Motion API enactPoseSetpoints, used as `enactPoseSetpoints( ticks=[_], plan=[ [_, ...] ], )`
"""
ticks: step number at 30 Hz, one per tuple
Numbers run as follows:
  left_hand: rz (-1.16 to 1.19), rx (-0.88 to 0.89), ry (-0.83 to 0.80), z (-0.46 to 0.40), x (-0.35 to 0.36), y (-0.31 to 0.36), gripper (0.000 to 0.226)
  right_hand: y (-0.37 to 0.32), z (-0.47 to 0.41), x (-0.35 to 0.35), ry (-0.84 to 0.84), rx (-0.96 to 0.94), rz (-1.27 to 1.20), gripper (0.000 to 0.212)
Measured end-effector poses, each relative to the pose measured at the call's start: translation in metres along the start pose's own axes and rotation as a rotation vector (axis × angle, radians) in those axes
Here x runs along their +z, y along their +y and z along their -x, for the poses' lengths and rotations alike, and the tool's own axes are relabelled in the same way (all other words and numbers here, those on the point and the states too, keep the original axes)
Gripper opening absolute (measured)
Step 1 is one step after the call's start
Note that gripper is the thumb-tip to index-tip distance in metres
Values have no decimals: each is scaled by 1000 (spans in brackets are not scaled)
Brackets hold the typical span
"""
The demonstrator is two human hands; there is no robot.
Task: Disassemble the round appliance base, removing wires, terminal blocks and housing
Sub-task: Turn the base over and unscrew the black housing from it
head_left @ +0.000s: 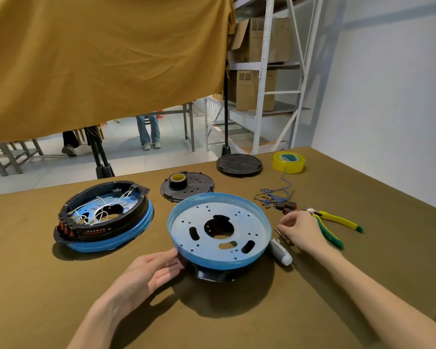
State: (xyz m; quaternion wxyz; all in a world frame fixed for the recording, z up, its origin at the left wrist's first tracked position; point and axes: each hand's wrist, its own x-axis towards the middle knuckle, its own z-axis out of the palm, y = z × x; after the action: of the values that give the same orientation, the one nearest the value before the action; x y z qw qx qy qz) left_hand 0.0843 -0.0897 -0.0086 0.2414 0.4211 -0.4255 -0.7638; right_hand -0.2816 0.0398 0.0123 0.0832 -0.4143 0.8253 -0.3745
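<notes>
Stripped base sits centre of the table, nearest the person: round blue metal pan, flat perforated floor with a large centre hole and oblong slots, no wires in it, black plastic housing showing under the near edge. Left hand lies flat against its near-left rim, fingers extended, steadying, not clamped around anything. Right hand is just off the right rim, fingers curled toward a small metal part on the table; can't tell if it's actually pinched.

White-handled screwdriver lies touching-close to the base's right side, under the right hand. Yellow/green-handled pliers lie right of that hand. Loose blue wires and red/black terminal blocks lie behind the hand, apart from the base.

Second base to the left, still wired: black ring on blue pan, white wires inside, red-orange terminals on its near-left edge.

Behind: perforated black cover plate with a small tape roll on it, another round black cover, yellow tape roll. Table covering is olive-brown cloth. Nothing blocks the stripped base.
</notes>
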Motion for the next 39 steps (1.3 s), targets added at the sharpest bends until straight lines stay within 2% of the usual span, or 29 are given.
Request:
enactPoseSetpoints(
  ticks=[4, 9, 11, 13, 15, 18, 21, 24, 27, 29, 33, 39],
  plan=[
    [-56, -33, -14, 5, -1, 1, 45, 2, -7, 2, -33, 1, 12, 3],
    [-600, 183, 165, 13, 12, -8, 22, 7, -12, 0, 1, -10, 38, 5],
    [-685, 245, 210, 15, 14, -8, 15, 6, -12, 0, 55, 3, -11, 7],
    [-731, 305, 302, 18, 15, -7, 11, 2, -11, 0, 69, -3, -40, 8],
    [-773, 436, 434, 21, 15, -6, 11, -4, -9, 0, 40, -27, -41, 10],
    [-676, 732, 565, 27, 22, -7, 12, -22, -2, -1, 42, -64, -110, 12],
    [-593, 894, 620, 35, 32, -5, 12, -54, 17, 3, 56, -192, -229, 15],
    [-430, 908, 510, 41, 43, -2, 9, -91, 44, 14, -106, -386, -275, 11],
    [-284, 744, 295, 46, 59, -4, 13, -117, 65, 35, -350, -542, -332, 8],
    [-191, 653, 235, 47, 65, -7, 16, -125, 74, 48, -421, -604, -378, 14],
    [-73, 567, 188, 47, 59, -3, 20, -130, 81, 60, -384, -659, -469, 18],
    [-126, 618, 157, 46, 60, -5, 22, -128, 83, 60, -318, -667, -493, 17]
  ],
)
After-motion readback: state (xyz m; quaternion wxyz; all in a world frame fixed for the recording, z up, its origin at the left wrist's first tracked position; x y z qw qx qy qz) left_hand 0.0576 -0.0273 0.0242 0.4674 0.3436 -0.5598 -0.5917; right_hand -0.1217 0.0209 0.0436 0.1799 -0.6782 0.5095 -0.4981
